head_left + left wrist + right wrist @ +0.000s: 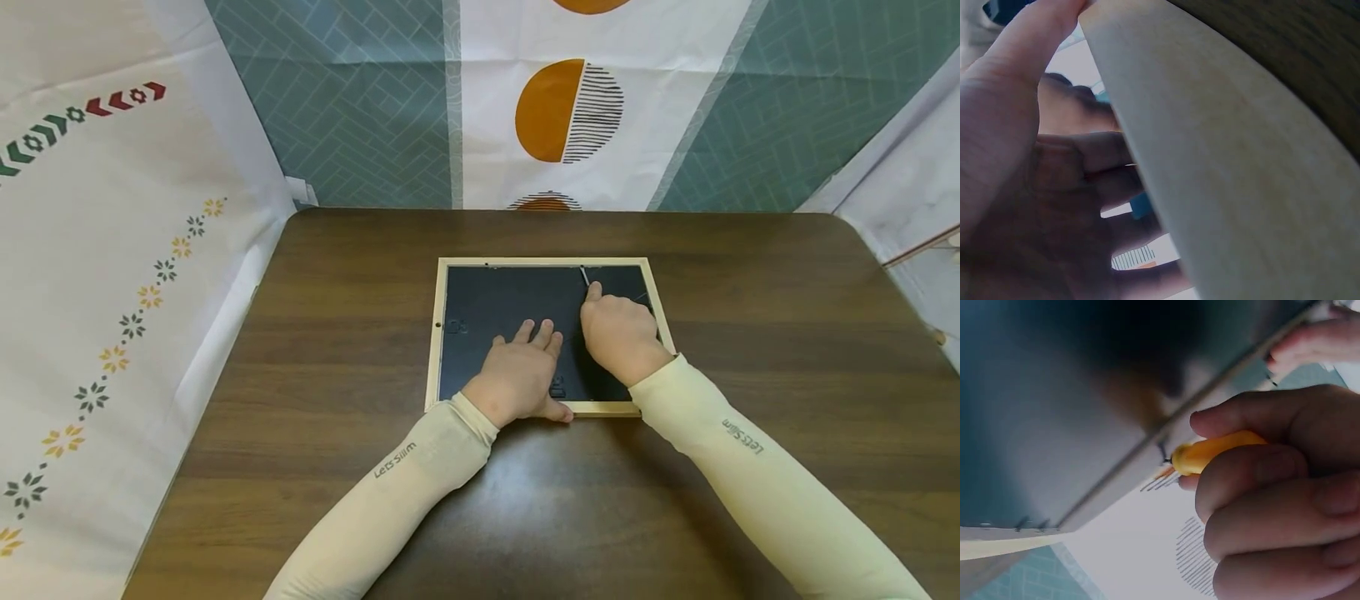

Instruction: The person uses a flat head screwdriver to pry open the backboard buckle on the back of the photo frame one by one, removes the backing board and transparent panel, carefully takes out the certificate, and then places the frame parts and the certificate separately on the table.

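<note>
A picture frame (431,350) with a pale wood border lies back side up, showing its black backing board (502,292). My left hand (521,375) rests over the near part of the board with fingers spread. Its thumb sits at the near edge, against the pale wooden side (1210,137) in the left wrist view. My right hand (622,333) grips a screwdriver by its yellow handle (1213,453), and its thin metal shaft (585,276) reaches the inner edge of the far border. Small dark metal tabs (1022,524) stick out along the border in the right wrist view.
The frame lies on a brown wooden table (337,333). Behind the table hangs a patterned green and white cloth (360,108). White cloth (135,250) with printed flowers hangs on the left side.
</note>
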Motion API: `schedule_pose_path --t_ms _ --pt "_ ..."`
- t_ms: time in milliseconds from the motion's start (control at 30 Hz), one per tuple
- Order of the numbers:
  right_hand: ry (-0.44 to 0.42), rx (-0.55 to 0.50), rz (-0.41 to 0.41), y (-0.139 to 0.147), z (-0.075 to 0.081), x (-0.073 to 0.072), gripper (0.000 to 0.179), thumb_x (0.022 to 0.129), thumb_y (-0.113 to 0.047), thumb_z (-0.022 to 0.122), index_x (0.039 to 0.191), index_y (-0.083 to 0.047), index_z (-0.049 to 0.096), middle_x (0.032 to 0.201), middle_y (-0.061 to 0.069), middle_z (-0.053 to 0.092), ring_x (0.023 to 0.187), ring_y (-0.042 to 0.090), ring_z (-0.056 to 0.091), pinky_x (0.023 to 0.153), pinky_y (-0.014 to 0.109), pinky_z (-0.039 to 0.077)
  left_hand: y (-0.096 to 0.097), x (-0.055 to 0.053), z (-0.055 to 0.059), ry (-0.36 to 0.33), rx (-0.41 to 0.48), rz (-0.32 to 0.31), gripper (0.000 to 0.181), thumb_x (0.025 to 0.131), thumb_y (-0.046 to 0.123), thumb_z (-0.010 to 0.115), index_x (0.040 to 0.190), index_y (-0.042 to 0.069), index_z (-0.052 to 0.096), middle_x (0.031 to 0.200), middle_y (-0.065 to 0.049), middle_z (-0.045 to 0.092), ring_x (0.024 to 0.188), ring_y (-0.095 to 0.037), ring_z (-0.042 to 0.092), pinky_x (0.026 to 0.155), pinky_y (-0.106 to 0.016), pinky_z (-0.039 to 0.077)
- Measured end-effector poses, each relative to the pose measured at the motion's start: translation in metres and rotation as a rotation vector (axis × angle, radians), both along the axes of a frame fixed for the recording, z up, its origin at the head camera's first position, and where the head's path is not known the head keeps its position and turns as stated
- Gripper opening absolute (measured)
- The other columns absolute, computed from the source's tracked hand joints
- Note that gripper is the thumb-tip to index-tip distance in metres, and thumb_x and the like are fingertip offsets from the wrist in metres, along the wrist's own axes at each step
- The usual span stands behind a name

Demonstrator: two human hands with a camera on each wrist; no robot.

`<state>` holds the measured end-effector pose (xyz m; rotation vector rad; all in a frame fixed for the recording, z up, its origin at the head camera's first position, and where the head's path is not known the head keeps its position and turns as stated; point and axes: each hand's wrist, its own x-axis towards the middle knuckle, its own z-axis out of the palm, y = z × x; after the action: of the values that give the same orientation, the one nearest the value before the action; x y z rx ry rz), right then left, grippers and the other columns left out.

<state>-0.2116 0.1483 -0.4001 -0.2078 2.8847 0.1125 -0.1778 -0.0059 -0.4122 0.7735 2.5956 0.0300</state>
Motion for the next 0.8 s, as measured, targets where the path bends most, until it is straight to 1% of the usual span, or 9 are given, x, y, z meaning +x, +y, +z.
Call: schedule_pose_path --t_ms 67,133,233,300,333,433,567,667,800 --pt "0.009 -0.007 0.012 0.0 0.007 -0.003 0.056 0.1 -0.01 0.055 0.146 0.015 0.039 0.096 0.027 0.067 0.071 0.035 0.068 0.063 0.053 0.058 -0.001 0.0 0.0 0.004 0.001 0.001 0.115 0.078 0.072 0.072 0.162 0.014 0.021 0.168 -0.006 0.011 0.153 -0.029 0.01 0.113 -0.058 0.028" --pt "0.015 -0.042 0.011 0.003 0.018 -0.007 0.046 0.097 -0.012 0.059 0.135 0.013 0.055 0.095 0.027 0.067 0.073 0.036 0.068 0.063 0.055 0.057 0.0 0.001 -0.001 0.006 0.002 0.0 0.114 0.078 0.072 0.072 0.162 0.014 0.021 0.168 -0.006 0.011 0.153 -0.029 0.01 0.113 -0.058 0.028" --pt "0.026 -0.096 0.009 0.009 0.034 -0.014 0.027 0.094 -0.011 0.062 0.11 0.008 0.069 0.079 0.019 0.064 0.065 0.033 0.064 0.057 0.052 0.056 0.0 0.001 -0.001 0.012 0.001 -0.003 0.114 0.078 0.072 0.072 0.162 0.014 0.022 0.168 -0.006 0.012 0.153 -0.03 0.011 0.113 -0.058 0.028" --pt "0.036 -0.132 0.013 0.013 0.042 -0.02 0.018 0.092 -0.01 0.062 0.096 0.006 0.071 0.07 0.014 0.06 0.06 0.03 0.06 0.052 0.049 0.053 0.0 0.001 -0.002 0.017 -0.001 -0.005 0.114 0.078 0.073 0.072 0.162 0.014 0.022 0.168 -0.006 0.013 0.153 -0.03 0.011 0.113 -0.058 0.029" --pt "0.038 -0.144 0.02 0.014 0.046 -0.023 0.017 0.092 -0.009 0.062 0.095 0.005 0.071 0.069 0.013 0.059 0.059 0.03 0.059 0.051 0.048 0.053 0.0 0.001 -0.002 0.02 -0.004 -0.006 0.114 0.078 0.073 0.071 0.162 0.014 0.022 0.168 -0.006 0.012 0.153 -0.03 0.011 0.113 -0.058 0.029" --pt "0.039 -0.181 0.04 0.016 0.054 -0.034 0.018 0.092 -0.007 0.06 0.098 0.004 0.072 0.075 0.015 0.063 0.063 0.031 0.06 0.054 0.048 0.052 -0.001 0.001 -0.003 0.021 -0.011 -0.009 0.114 0.079 0.074 0.07 0.163 0.014 0.021 0.168 -0.006 0.012 0.153 -0.03 0.011 0.113 -0.058 0.03" --pt "0.023 -0.231 0.059 0.018 0.064 -0.051 0.022 0.094 -0.007 0.056 0.106 0.002 0.073 0.091 0.019 0.069 0.076 0.036 0.064 0.067 0.053 0.053 -0.001 0.0 -0.003 0.02 -0.012 -0.012 0.113 0.08 0.074 0.069 0.163 0.014 0.02 0.168 -0.006 0.011 0.153 -0.03 0.01 0.113 -0.058 0.029" --pt "-0.027 -0.275 0.062 0.021 0.072 -0.064 0.026 0.098 -0.009 0.053 0.113 0.002 0.072 0.093 0.019 0.068 0.07 0.033 0.065 0.067 0.049 0.053 -0.001 0.0 -0.003 0.022 -0.011 -0.009 0.114 0.08 0.074 0.069 0.163 0.014 0.02 0.168 -0.006 0.011 0.153 -0.03 0.01 0.113 -0.057 0.029" --pt "-0.128 -0.358 0.029 0.025 0.079 -0.078 0.031 0.1 -0.011 0.051 0.123 0.005 0.066 0.105 0.024 0.065 0.054 0.027 0.063 0.055 0.038 0.053 -0.002 0.0 -0.003 0.019 -0.012 -0.008 0.114 0.08 0.074 0.069 0.163 0.014 0.019 0.168 -0.006 0.009 0.153 -0.029 0.009 0.113 -0.057 0.029"
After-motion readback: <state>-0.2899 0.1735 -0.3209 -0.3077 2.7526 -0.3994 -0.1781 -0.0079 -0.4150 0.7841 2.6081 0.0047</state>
